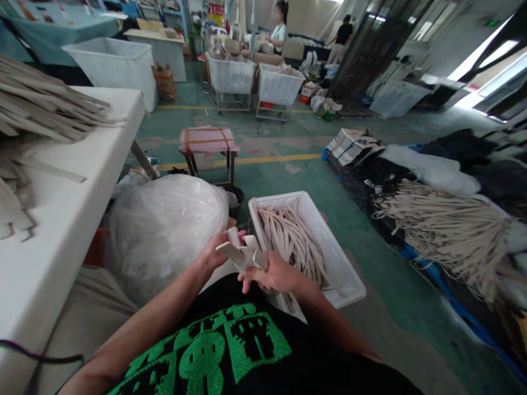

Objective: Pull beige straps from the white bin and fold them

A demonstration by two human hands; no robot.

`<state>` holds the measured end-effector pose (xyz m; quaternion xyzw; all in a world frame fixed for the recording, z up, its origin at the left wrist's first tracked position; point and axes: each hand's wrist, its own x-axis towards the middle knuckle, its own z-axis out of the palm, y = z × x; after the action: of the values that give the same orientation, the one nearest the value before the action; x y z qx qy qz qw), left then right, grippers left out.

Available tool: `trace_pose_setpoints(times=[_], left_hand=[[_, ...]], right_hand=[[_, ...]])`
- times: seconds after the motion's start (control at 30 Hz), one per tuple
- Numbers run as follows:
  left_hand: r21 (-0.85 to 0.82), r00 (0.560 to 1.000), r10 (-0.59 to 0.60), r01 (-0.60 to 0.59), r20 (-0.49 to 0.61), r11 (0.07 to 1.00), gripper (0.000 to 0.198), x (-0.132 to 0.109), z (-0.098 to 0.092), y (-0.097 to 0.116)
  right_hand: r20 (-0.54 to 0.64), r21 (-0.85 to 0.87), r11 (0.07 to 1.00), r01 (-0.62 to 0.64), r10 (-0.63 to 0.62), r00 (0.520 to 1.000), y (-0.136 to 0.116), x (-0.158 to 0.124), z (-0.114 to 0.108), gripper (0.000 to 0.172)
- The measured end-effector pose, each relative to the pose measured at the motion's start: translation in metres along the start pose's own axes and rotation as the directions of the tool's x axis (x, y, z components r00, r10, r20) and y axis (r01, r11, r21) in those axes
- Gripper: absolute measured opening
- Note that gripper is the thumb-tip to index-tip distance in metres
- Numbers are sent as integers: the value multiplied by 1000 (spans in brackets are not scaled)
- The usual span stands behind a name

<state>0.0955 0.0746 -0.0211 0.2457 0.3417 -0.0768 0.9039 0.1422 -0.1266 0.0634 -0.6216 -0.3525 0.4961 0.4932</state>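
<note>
Several beige fabric strips (237, 253) are bunched between my hands, in front of my black shirt with green lettering. My right hand (269, 272) is wrapped round the bunch, with strip ends sticking out above the fingers. At the left side of the bunch, my left hand (216, 249) has its fingers bent around a strip; the fingertips are partly hidden. Just beyond my right hand stands a white plastic tray (343, 282) holding many long beige strips (288, 233).
A white table (99, 148) with piled strips is on the left. Beside it sits a large clear plastic bag (164, 225). A pink-topped stool (208, 141) stands ahead. More strips (453, 225) lie on dark sheeting at right. Two people work in the background.
</note>
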Motion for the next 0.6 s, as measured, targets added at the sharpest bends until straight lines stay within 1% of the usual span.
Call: trace_pose_setpoints(times=[0.07,0.13,0.17,0.2,0.27,0.33,0.37,0.4,0.43,0.47,0.53,0.57,0.6], left_hand=[[-106,990,98,-109,-100,988,58,-1,9,24],[-150,967,202,-225,-157,963,50,-6,13,52],[-162,948,256,-287,-188,944,46,-9,14,67],[-169,922,315,-355,-224,920,41,-13,14,80],[-164,849,439,-497,-294,852,30,-23,14,102],[-147,772,538,-608,-339,780,23,-34,11,114],[-132,743,573,-643,-346,754,22,-39,10,115],[-104,726,602,-662,-333,742,21,-43,7,112],[-59,718,627,-671,-301,739,20,-48,5,107],[2,717,650,-671,-251,741,21,-51,1,99],[155,719,682,-665,-129,730,36,-56,-6,78],[224,725,684,-656,-77,720,45,-57,-9,68],[274,747,664,-632,-35,725,54,-59,-12,57]], right_hand=[[5,-7,995,-97,97,995,14,-10,-6,42],[11,-26,982,-188,188,982,32,-18,-13,40],[31,-42,972,-232,233,972,41,-21,-15,39],[57,-60,961,-269,272,960,50,-23,-17,40],[103,-88,946,-312,320,942,66,-23,-17,43],[112,-81,947,-310,317,942,75,-17,-13,45],[94,-60,955,-290,295,951,76,-12,-9,45],[65,-30,965,-261,263,963,75,-5,-6,46],[29,7,975,-223,223,974,71,3,-2,48],[-7,44,983,-178,178,984,65,13,1,49],[-69,100,991,-86,93,993,48,34,7,50],[-81,116,992,-50,59,995,40,45,9,49],[-85,123,992,-22,33,996,31,57,11,47]])
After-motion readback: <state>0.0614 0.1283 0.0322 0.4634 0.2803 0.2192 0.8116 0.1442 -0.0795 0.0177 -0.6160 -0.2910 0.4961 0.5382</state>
